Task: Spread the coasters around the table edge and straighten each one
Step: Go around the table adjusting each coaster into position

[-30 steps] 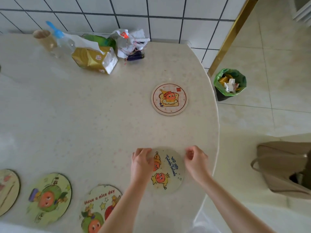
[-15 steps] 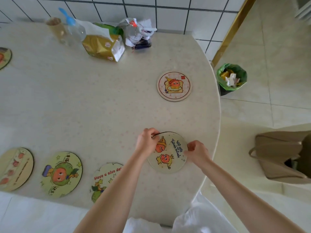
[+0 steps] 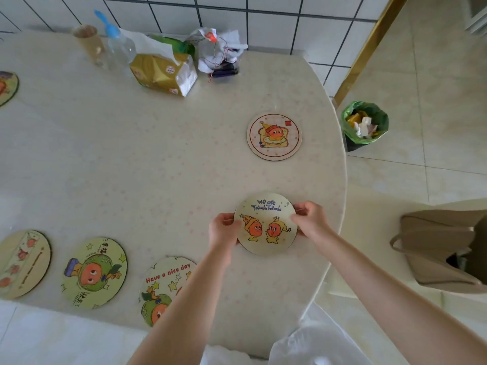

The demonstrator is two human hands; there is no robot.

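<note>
A round coaster with two orange figures and the words "we are Twinkle Twinkle" (image 3: 265, 224) lies near the table's right edge, its text upright toward me. My left hand (image 3: 224, 229) grips its left rim and my right hand (image 3: 309, 219) grips its right rim. A toast-picture coaster (image 3: 274, 136) lies farther back by the same edge. Along the near edge lie a "Have a nice day" coaster (image 3: 164, 285), partly under my left forearm, a green-figure coaster (image 3: 94, 272) and a beige coaster (image 3: 22, 263). Another coaster (image 3: 6, 86) shows at the far left.
At the back of the cream table (image 3: 131, 167) stand a paper cup (image 3: 88, 43), a spray bottle (image 3: 118, 46), a gold snack bag (image 3: 163, 69) and a bundle of white wrappers (image 3: 218, 54). A green-lined bin (image 3: 365, 125) and a beige bag (image 3: 437, 248) sit on the floor to the right.
Both hands have turned the Twinkle coaster counter-clockwise, so its text went from sideways to upright. The camera view shifted, bringing more of the near-edge coasters into sight.
</note>
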